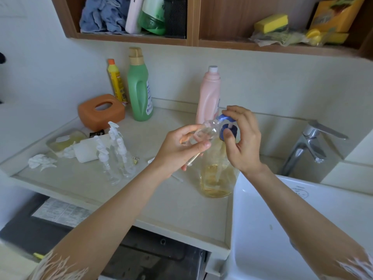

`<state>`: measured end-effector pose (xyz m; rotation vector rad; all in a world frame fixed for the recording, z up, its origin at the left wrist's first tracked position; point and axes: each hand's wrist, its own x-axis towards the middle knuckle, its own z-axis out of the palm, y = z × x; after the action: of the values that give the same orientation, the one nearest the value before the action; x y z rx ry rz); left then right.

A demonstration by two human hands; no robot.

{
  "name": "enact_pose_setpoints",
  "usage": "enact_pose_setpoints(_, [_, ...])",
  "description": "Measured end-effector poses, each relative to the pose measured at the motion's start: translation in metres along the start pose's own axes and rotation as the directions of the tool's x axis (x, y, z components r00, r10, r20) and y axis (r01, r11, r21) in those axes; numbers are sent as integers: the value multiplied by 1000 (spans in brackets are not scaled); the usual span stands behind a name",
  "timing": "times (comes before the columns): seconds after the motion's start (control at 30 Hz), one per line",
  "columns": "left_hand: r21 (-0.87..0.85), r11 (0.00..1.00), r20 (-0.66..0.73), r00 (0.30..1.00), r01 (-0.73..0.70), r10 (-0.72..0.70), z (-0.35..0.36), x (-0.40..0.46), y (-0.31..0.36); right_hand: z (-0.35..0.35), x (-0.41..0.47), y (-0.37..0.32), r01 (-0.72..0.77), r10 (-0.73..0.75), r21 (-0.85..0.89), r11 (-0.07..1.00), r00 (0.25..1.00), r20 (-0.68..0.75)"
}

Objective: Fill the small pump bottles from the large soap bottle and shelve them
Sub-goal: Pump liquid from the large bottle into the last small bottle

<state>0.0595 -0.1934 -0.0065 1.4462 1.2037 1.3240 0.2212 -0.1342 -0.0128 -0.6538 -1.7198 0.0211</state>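
Large soap bottle (217, 178): clear, standing on the counter just beside the basin, under both hands — amber liquid fills its lower part.
Small pump bottle in hand (207, 131): clear, tilted on its side above the large soap bottle, neck toward the right; contents cannot be told.
Left hand (182, 150): fingers and thumb curled round the body of the small pump bottle; a thin dip tube (192, 160) slants down below the palm.
Right hand (241, 138): thumb and fingers pinching the blue pump head (227, 126) at the bottle's neck.
Basin (282, 229): white, at near right, with a chrome tap (310, 146) behind it.
Counter (161, 201): pale, speckled, with a raised edge.
Spare pump bottles (116, 152): a cluster of clear ones with white pumps, left of the hands — they look empty.
Left clutter: crumpled tissue (41, 161), an orange tissue box (101, 111).
Back wall: pink bottle (209, 96), green bottle (139, 85), yellow bottle (116, 80), all upright.
Shelf (201, 40): wooden, overhead, holding blue cloth (103, 15) and yellow sponges (271, 23).
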Motion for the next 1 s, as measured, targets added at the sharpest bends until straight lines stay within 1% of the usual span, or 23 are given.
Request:
enact_pose_setpoints(0.07, [6, 1000, -6, 1000, -11, 11, 1, 1, -1, 2, -4, 2, 45, -45, 4, 999, 999, -17])
enact_pose_setpoints(0.13, [15, 1000, -24, 1000, -9, 9, 2, 4, -3, 5, -6, 5, 57, -56, 10, 998, 997, -59])
enact_pose_setpoints(0.23, [39, 999, -39, 999, 12, -11, 1, 4, -9, 9, -7, 6, 0, -1, -8, 1000, 992, -126])
enact_pose_setpoints(0.33, [56, 998, -44, 998, 35, -33, -1, 2, -13, 11, -6, 6, -47, 45, -10, 999, 989, -142])
enact_pose_setpoints(0.57, [47, 998, -35, 999, 39, -38, -1, 0, -9, 11, -5, -3, -95, 91, -31, 995, 989, -116])
enact_pose_setpoints(0.73, [13, 1000, -42, 999, 6, -5, 0, -2, -4, -1, 4, -12, -104, 103, -28, 994, 994, -35])
enact_pose_setpoints(0.83, [11, 1000, -27, 999, -29, 29, 1, -3, 2, -14, 9, -13, -88, 88, 3, 996, 996, 0])
enact_pose_setpoints(1.0, [1, 999, -45, 998, -35, 35, 2, -3, 4, -13, 9, -10, -61, 61, -13, 998, 997, 43])
